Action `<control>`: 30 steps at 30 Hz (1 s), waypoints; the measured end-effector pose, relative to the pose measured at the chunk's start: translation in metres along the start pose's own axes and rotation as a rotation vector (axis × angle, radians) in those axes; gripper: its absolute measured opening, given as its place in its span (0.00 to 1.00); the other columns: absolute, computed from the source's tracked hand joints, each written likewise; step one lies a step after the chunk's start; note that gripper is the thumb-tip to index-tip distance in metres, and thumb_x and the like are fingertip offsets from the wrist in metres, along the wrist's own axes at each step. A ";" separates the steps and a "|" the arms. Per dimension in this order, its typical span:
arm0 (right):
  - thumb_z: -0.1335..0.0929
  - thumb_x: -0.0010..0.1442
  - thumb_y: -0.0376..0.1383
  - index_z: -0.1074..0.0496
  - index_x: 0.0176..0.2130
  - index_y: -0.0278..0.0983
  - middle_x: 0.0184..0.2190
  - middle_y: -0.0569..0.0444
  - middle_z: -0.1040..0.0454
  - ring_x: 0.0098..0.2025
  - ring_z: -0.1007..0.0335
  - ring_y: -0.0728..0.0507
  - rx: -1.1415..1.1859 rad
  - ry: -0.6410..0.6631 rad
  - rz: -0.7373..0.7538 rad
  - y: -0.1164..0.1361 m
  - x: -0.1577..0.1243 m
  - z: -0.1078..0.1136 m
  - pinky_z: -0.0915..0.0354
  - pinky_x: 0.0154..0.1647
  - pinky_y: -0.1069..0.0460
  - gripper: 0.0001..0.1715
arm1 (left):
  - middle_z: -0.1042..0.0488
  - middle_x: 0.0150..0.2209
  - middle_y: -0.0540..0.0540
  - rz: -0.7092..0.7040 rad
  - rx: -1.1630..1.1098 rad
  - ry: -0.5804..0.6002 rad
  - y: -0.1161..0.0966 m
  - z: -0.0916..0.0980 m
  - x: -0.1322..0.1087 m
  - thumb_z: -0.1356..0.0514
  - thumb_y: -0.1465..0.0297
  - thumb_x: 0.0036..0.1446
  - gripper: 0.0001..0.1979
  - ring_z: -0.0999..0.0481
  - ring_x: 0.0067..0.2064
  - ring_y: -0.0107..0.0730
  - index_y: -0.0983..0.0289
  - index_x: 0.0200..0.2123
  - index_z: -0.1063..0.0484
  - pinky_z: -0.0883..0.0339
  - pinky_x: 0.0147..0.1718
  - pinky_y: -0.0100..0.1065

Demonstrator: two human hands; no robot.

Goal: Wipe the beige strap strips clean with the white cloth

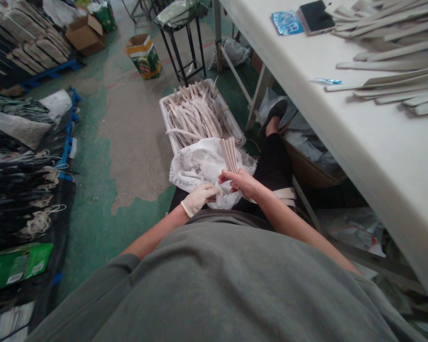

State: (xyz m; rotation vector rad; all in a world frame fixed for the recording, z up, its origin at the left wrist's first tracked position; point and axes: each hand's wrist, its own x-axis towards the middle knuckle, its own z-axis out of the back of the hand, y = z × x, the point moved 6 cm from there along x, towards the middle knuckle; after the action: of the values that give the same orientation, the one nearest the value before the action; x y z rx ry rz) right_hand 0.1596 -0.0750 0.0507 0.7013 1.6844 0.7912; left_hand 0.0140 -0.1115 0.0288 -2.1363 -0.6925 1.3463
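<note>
My right hand [243,183], bare, is closed around the lower ends of several flat beige strips [228,154], which fan upward from the fingers. Over my lap lies a crumpled white plastic bag [192,164] with dark print. My left hand [199,198] wears a pale glove and has its fingers pinched together above the bag; what they hold, if anything, is too small to make out. Just beyond the bag, a white plastic crate [167,118] is heaped with similar curved beige strips [196,111]. A few more pale strips [285,195] lie by my right thigh.
At right, a white table [306,61] carries long pale strips [395,61], a phone [316,16] and a blue packet [286,23]. A black stool [181,47] and a cardboard box [143,56] stand ahead. Bundled dark cords [17,194] lie at left.
</note>
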 end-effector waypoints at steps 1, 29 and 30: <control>0.29 0.58 0.47 0.24 0.35 0.35 0.32 0.51 0.21 0.16 0.55 0.56 -0.006 0.024 -0.024 -0.004 -0.001 -0.001 0.40 0.18 0.56 0.17 | 0.23 0.31 0.54 0.010 -0.024 -0.014 0.001 0.002 0.001 0.24 0.60 0.42 0.21 0.23 0.33 0.31 0.67 0.31 0.25 0.32 0.36 0.31; 0.30 0.56 0.53 0.25 0.25 0.37 0.15 0.55 0.30 0.17 0.39 0.50 -0.095 0.176 -0.076 -0.011 -0.120 0.008 0.44 0.19 0.54 0.22 | 0.23 0.30 0.51 -0.104 -0.503 -0.209 -0.038 -0.006 0.025 0.34 0.71 0.57 0.06 0.23 0.29 0.27 0.64 0.34 0.28 0.27 0.35 0.29; 0.30 0.55 0.53 0.25 0.25 0.37 0.14 0.55 0.31 0.16 0.39 0.50 -0.066 0.184 -0.085 -0.013 -0.120 0.007 0.45 0.19 0.54 0.22 | 0.23 0.30 0.50 -0.126 -0.491 -0.202 -0.038 -0.007 0.025 0.33 0.71 0.56 0.07 0.24 0.29 0.26 0.64 0.34 0.29 0.28 0.35 0.29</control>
State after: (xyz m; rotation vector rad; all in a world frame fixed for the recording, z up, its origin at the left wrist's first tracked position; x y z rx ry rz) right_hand 0.1936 -0.1758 0.1087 0.5197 1.8322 0.8684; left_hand 0.0247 -0.0680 0.0404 -2.2844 -1.3328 1.4462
